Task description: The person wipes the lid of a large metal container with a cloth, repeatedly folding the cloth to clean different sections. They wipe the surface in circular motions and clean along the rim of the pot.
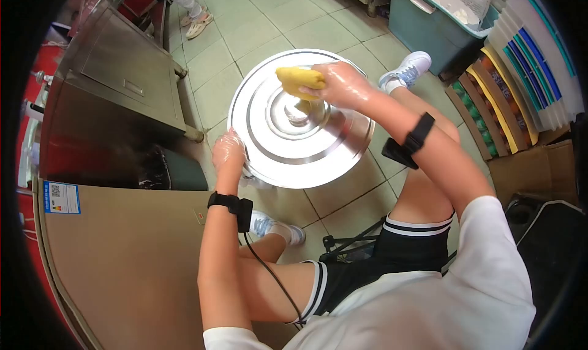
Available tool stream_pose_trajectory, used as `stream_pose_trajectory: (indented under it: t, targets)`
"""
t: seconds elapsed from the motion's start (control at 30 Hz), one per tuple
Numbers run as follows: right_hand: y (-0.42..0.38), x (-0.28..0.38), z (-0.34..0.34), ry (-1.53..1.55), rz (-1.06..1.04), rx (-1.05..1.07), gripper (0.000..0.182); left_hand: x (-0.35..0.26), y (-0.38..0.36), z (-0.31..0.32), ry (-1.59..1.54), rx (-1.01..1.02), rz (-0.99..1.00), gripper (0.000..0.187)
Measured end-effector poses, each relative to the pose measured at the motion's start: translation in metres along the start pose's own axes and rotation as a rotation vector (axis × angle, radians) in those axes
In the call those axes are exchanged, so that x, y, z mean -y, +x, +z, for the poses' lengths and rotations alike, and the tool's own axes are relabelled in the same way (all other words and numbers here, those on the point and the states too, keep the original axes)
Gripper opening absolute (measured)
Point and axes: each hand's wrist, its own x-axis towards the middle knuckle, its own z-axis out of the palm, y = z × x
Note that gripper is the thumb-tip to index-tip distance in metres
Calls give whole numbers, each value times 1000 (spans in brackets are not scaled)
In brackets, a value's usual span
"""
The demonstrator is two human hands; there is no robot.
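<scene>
A large round shiny metal lid (306, 160) sits on a vessel between my legs, with a raised knob (297, 110) at its centre. My right hand (345, 85), in a clear plastic glove, grips a bunched yellow cloth (299, 82) above the lid and overlaps the knob in this view. At the lid's left edge is my left hand (228, 152), also in a clear glove, with its fingers curled around the rim. The vessel's body is mostly hidden under the lid.
A steel cabinet (128, 68) and a beige appliance (122, 246) stand to the left. On the right are a teal bin (422, 31) holding a white bag and stacked trays of round items (484, 120). Another person's shoe (199, 26) shows on the tiled floor.
</scene>
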Motion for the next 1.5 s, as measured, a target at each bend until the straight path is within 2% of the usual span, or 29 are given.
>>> stream_pose_trajectory:
  t: [0.03,0.1,0.17,0.23,0.3,0.37,0.4,0.5,0.6,0.73,0.77,0.8,0.83,0.9,0.97,1.03,1.1,1.17,1.23,1.3,1.33,1.37,1.43,1.47,1.5]
  targets:
    - [13,5,6,4,-1,-8,32,2,3,1,5,-8,14,55]
    - [36,7,29,-56,0,105,30,7,12,8,-6,-2,-17,55]
    - [44,9,43,-87,11,93,26,1,4,1,-38,10,-34,55]
    - [48,9,48,-257,99,58,24,1,4,0,-54,8,-34,55]
    - [42,-2,36,-326,108,-37,24,0,2,1,-12,-11,11,55]
    - [41,-19,18,-405,280,-12,29,-1,2,1,-17,-1,-15,55]
    - [36,-28,9,-410,283,-11,29,-2,3,0,-16,-1,-31,55]
    - [16,-51,-20,-288,366,-99,34,-3,3,-1,-42,-6,-32,56]
    - [-22,-56,-35,65,220,-375,41,-2,3,0,-36,-11,-14,57]
    - [-58,-56,-32,257,251,-470,46,0,-6,-3,-18,-67,47,55]
    - [-66,-53,-32,244,286,-411,43,0,-6,-1,-25,-90,47,55]
    - [-73,-50,-35,231,305,-353,39,2,-1,2,52,-9,55,54]
    - [-80,-43,-37,214,274,-381,41,10,5,-1,125,55,41,53]
    - [-89,-41,-29,243,132,-410,39,21,1,-12,108,-86,145,48]
    - [-94,-22,-30,364,34,-443,36,43,25,10,76,-371,278,44]
    - [-93,-5,-29,417,-5,-402,35,-6,-33,-77,-152,-191,153,42]
    - [-98,10,-32,443,1,-368,33,-14,-43,-81,-204,-193,163,41]
    - [-93,33,-37,463,-24,-306,34,-24,-64,-93,-448,-102,247,40]
    - [-96,59,-44,508,-53,-302,31,-24,-83,-92,-570,-123,314,42]
    - [-97,69,-45,779,-82,-297,27,-22,-83,-77,-583,-137,522,43]
    - [-96,70,-45,766,-111,-329,26,-25,-89,-71,-752,-20,424,52]
    - [-97,74,-50,745,-125,-343,26,-29,-86,-70,-769,-33,443,52]
    - [-107,80,-56,340,-251,-540,26,-41,-103,-76,-1246,353,428,66]
    - [-108,78,-57,189,-382,-622,29,-48,-107,-78,-1407,518,480,78]
    - [-111,75,-55,158,-370,-625,29,-52,-119,-89,-1476,642,515,80]
